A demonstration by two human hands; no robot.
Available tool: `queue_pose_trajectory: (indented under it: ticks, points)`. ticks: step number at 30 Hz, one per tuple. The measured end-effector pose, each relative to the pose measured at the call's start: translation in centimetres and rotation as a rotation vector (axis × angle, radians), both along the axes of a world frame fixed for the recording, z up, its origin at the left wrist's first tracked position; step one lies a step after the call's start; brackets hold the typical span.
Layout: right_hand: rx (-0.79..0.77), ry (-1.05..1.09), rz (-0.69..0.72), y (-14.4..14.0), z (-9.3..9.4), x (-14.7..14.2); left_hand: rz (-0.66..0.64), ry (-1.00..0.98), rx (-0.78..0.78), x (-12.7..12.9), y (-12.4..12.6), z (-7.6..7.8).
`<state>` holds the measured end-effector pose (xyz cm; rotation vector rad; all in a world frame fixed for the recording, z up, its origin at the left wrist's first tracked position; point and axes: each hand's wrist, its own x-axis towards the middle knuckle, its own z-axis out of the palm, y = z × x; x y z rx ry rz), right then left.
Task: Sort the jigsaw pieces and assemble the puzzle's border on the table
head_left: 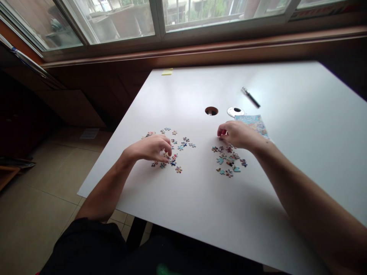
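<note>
Puzzle pieces lie in two loose clusters on our white table (pixel 200 214), and we have a hand over each. Our left hand (pixel 151 148) rests palm down on the left cluster of pieces (pixel 177 147), fingers curled with the tips (pixel 169 152) down among the pieces nearest us; we cannot tell whether any piece is actually pinched between them, since the hand covers that spot. More pieces of this cluster spread just beyond the knuckles toward the window and a few lie to the near side.

Our right hand (pixel 236 134) sits at the far edge of the right cluster of pieces (pixel 229 162), fingers bent and drawn together, the fingertips (pixel 220 132) closed on what looks like a small reddish piece, though it is too small to be sure. The rest of that cluster lies just under and in front of the wrist, toward us.

Beside the right hand, on the far side, a printed picture sheet (pixel 255 123) lies flat, partly hidden by the hand. Beyond it we see a round cable hole (pixel 211 111) in the tabletop, its white cap (pixel 235 111) lying just beside it, and a black pen (pixel 250 97) farther back. A yellow sticky note (pixel 167 71) sits at the far edge of the table, below the window (pixel 160 15).
</note>
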<state>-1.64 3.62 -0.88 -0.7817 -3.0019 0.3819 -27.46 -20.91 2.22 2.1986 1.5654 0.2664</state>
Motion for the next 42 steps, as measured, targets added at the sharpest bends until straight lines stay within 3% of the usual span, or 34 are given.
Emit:
queue_pose_trajectory:
  ticks: [5,12,24,26,29,32,35,39,42]
  points:
    - [-0.052,0.063,-0.004,-1.4,1.2,-0.2,-0.052,-0.025,-0.036,0.5,0.3,-0.5]
    - [-0.101,0.136,0.079,-3.6,3.2,-0.4,0.003,-0.092,-0.044,-0.8,0.0,-0.9]
    - [-0.138,0.141,0.146,-4.8,3.9,-0.5,0.073,-0.06,-0.031,-1.4,-0.2,-0.5]
    - [-0.178,0.162,0.158,-5.3,4.2,-0.6,0.096,-0.146,-0.053,-0.7,-0.2,0.0]
    - [-0.351,0.228,0.21,-7.2,4.4,-1.3,0.184,-0.441,0.014,1.1,0.0,0.5]
    - [-0.592,0.35,0.246,-9.9,4.0,-2.2,0.258,-0.719,0.129,3.1,0.2,0.3]
    - [-0.675,0.487,0.204,-12.1,3.3,-3.0,0.295,-0.823,0.175,4.3,0.4,0.0]
    - [-0.633,0.509,0.135,-11.6,3.4,-3.1,0.324,-0.81,0.171,2.7,0.5,0.0]
    - [-0.392,0.343,0.133,-8.5,4.0,-1.9,0.503,-0.651,0.439,-0.9,0.4,0.3]
